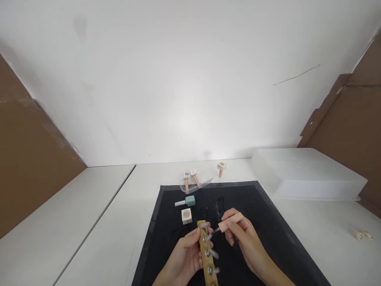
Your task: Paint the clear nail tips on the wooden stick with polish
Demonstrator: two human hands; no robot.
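Observation:
My left hand (pixel 187 256) is wrapped around a yellowish wooden strip (pixel 206 254), set with a row of metal studs that carry false nail tips (pixel 213 253). In my right hand (pixel 239 236) is a nail polish brush, pinched by its long peach-pink cap (pixel 230 221). The thin bristle end points left and reaches the second nail tip (pixel 209 237) from the far end; whether it touches cannot be made out. Beyond my left hand sits an open-looking white square polish bottle (pixel 187 216). A teal bottle with a white cap (pixel 186 201) lies on its side behind it.
A black mat (pixel 205 198) lies under my hands on the white table. Two peach-capped bottles (pixel 190 178) lie on a clear plastic piece behind it, another bottle (pixel 221 169) to their right. A white block (pixel 315 174) and small cream items (pixel 362 234) are at right.

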